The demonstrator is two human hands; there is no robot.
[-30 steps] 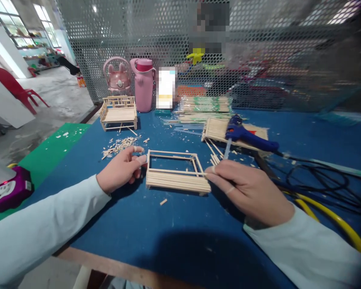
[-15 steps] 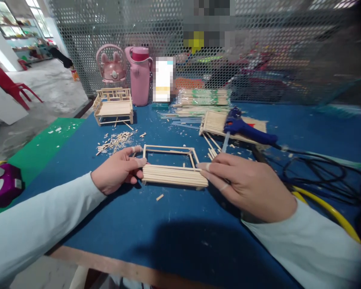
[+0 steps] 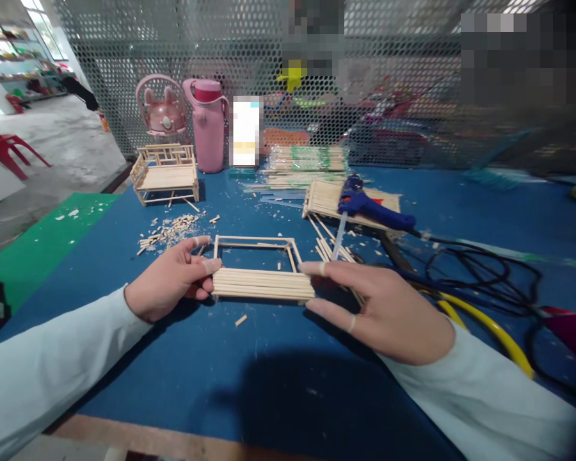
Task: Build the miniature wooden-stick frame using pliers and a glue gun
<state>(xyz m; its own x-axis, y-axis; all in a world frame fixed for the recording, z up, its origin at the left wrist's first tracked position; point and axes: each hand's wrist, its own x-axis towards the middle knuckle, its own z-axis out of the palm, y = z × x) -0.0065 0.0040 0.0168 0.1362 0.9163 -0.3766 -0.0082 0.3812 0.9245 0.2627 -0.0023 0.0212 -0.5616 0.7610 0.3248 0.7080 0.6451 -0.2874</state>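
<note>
A small frame of thin wooden sticks (image 3: 263, 283) rests on the blue table, its front half covered by a row of sticks and its back half an open rectangle. My left hand (image 3: 173, 275) pinches the left end of this frame between thumb and fingers. At the right end, my right hand (image 3: 384, 307) has its fingers spread, with fingertips at the corner and beside the front edge; whether they press on it I cannot tell. Tape or bandage wraps some fingers on both hands. A short stick piece (image 3: 240, 320) lies in front of the frame.
Behind stand a finished-looking miniature stick bench (image 3: 168, 176), a pink bottle (image 3: 208, 131) and a phone (image 3: 246, 131). A blue glue gun (image 3: 377, 208) lies on a stick panel, its black cable (image 3: 484, 262) trailing right. Stick scraps (image 3: 170, 232) and packed sticks (image 3: 310, 157) lie around.
My right hand has loosened its pinch on the frame's right end and its fingers have spread apart. My left hand keeps its hold. The whole view has shifted slightly.
</note>
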